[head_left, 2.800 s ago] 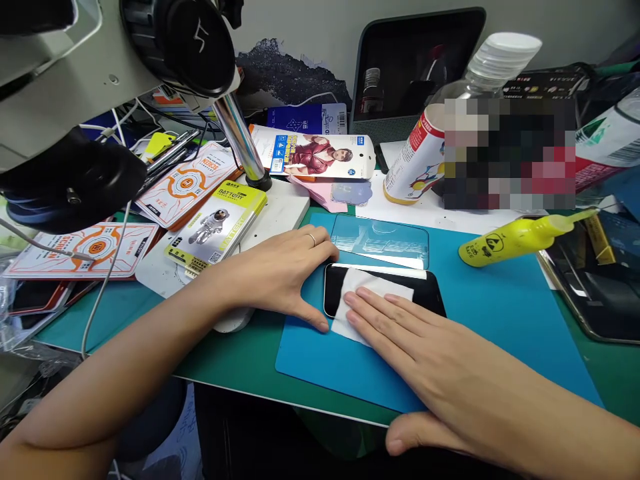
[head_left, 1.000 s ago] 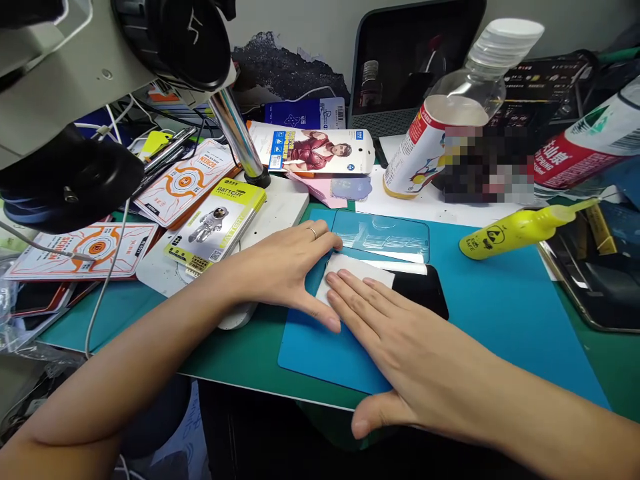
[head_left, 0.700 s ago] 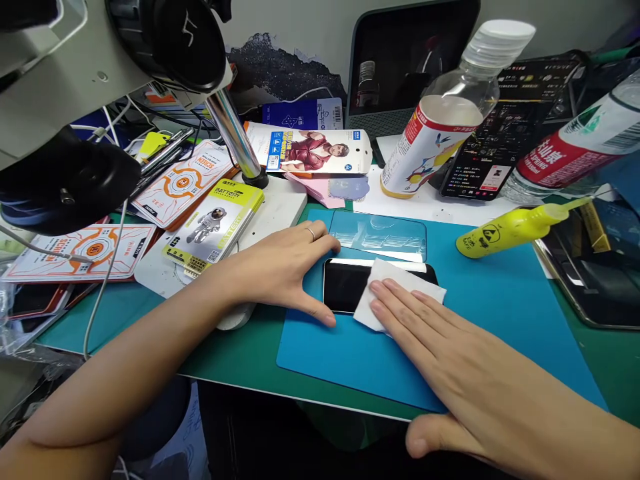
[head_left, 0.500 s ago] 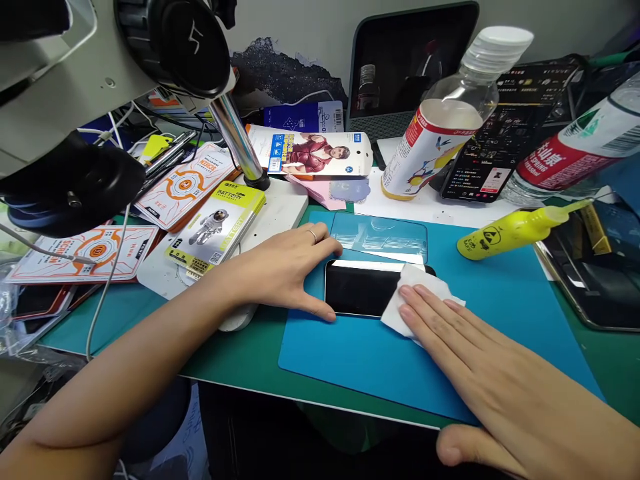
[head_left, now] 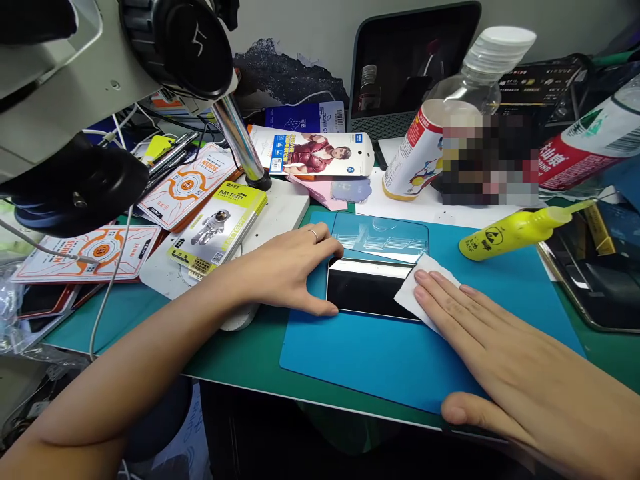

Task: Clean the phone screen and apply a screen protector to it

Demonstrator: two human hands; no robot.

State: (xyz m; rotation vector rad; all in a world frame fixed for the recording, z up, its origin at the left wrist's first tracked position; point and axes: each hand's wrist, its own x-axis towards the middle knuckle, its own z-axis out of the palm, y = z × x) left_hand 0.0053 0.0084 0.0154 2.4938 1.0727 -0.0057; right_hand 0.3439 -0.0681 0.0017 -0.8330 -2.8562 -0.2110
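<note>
A phone (head_left: 367, 290) with a dark, glossy screen lies face up on the blue mat (head_left: 350, 360). My left hand (head_left: 287, 270), a ring on one finger, steadies its left end between thumb and forefinger. Under the flat fingers of my right hand (head_left: 500, 347) is a folded white wipe (head_left: 413, 293), pressed against the phone's right end and covering it. The right thumb sticks out, away from the wipe. Just behind the phone lies a clear screen protector sheet (head_left: 383, 235), with pale streaks on it.
A microscope (head_left: 175, 47) on a metal post overhangs the left side. Battery boxes (head_left: 217, 227) rest on its base. A yellow squeeze bottle (head_left: 520, 233) stands right of the phone, with drink bottles (head_left: 413, 157) behind. Another dark device (head_left: 590, 287) lies far right.
My right hand has slid the wipe to the right along the phone, uncovering more of the screen. My left hand keeps its place at the left end.
</note>
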